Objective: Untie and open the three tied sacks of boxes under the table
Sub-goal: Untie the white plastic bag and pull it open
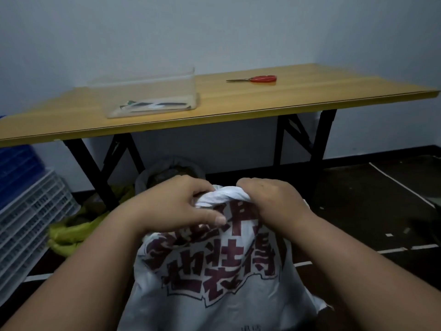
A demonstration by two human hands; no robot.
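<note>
A white plastic sack (214,283) with large dark red printed characters stands on the floor right in front of me. Its top is twisted into a knot (220,195). My left hand (176,204) pinches the left side of the knot, thumb lying across the front. My right hand (267,197) grips the right side of the knot. Behind them, under the table, a grey-white sack (171,170) stands with its mouth showing dark contents. A yellow-green sack (71,232) lies on the floor to the left.
A wooden folding table (238,108) on black legs (95,168) stands against the wall. On it are a clear plastic tray (152,96) and red-handled scissors (257,79). White and blue crates (26,211) are stacked at the left. White tape lines (401,185) mark the dark floor.
</note>
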